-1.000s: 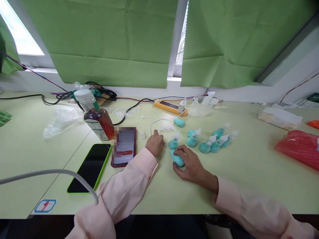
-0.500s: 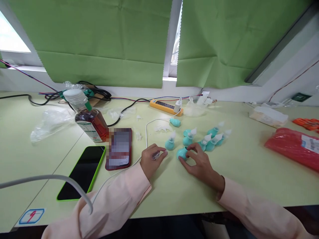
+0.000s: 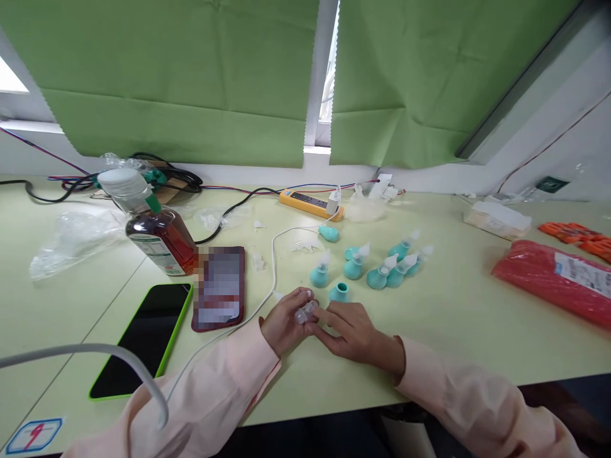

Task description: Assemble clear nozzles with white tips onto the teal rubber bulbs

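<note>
My left hand is curled, palm up, around small clear plastic pieces that look like nozzle parts. The thumb and fingertips of my right hand pinch at the same pieces from the right. Just beyond the right hand, an open-necked teal squeeze bulb stands upright without a tip. Behind it are a teal bulb with a clear nozzle, another tipped bulb and a cluster of several more. One bare teal bulb lies on its side farther back.
Left of my hands lie a red-cased phone, a green-edged phone and a bottle of dark liquid. A white cable runs to the yellow power strip. A red plastic package lies at the right.
My right hand has let go of the teal bulb, which now stands open-end up, and has moved left to the clear pieces in my left hand. The view has shifted slightly.
</note>
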A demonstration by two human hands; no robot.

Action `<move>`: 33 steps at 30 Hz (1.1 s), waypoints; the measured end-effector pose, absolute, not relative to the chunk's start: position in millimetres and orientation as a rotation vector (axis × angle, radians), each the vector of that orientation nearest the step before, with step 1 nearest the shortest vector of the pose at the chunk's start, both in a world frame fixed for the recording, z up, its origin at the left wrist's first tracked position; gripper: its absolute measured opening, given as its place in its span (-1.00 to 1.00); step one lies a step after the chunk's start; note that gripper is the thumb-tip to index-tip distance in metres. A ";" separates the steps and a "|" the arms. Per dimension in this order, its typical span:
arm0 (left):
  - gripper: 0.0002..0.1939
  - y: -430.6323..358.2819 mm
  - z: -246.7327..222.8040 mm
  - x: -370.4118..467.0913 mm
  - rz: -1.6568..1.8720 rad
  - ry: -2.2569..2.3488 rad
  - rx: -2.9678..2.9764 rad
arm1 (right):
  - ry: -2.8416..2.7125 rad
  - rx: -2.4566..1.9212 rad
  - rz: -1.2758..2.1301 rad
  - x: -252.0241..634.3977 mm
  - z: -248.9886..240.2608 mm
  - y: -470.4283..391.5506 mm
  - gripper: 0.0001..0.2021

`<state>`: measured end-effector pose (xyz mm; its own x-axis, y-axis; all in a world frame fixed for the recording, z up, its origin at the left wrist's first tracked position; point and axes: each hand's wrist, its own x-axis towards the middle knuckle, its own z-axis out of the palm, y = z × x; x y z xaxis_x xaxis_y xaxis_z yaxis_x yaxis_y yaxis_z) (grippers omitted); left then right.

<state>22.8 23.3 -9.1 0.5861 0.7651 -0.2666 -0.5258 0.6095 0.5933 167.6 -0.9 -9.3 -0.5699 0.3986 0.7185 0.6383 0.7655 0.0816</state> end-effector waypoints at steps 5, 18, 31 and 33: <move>-0.82 17.7 -5.6 26.7 0.828 0.471 0.448 | -2.226 -0.896 -0.195 161.6 -11.5 -1.4 -0.79; -0.87 19.1 8.7 16.2 0.940 0.615 0.854 | -2.038 -1.014 0.149 172.0 -2.3 -9.5 -0.76; -0.90 15.2 8.0 17.8 1.023 0.726 0.901 | -1.728 -1.004 0.632 169.3 -2.4 -7.4 -0.78; -0.88 14.8 9.2 17.9 1.027 0.734 0.894 | -1.725 -1.026 0.622 169.0 -2.1 -7.4 -0.80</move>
